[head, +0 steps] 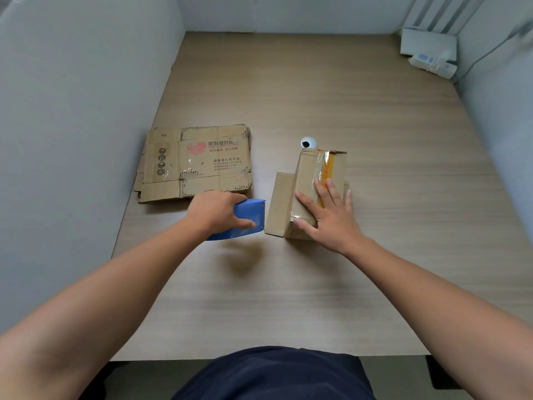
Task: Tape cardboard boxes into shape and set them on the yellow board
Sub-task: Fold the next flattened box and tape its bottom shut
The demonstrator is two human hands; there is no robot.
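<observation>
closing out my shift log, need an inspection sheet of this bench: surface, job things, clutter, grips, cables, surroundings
surface: wooden table, with a round cable hole just behind the box
job's things: taped box, one flap out to its left; flat cardboard stack at left; blue tape dispenser beside the box; yellow board not seen
clutter: nothing seen
grips: left grip holds the tape dispenser; right grip lies flat on the box top
cables: power strip and a cable in the far right corner
surroundings: grey partition walls on three sides
</observation>
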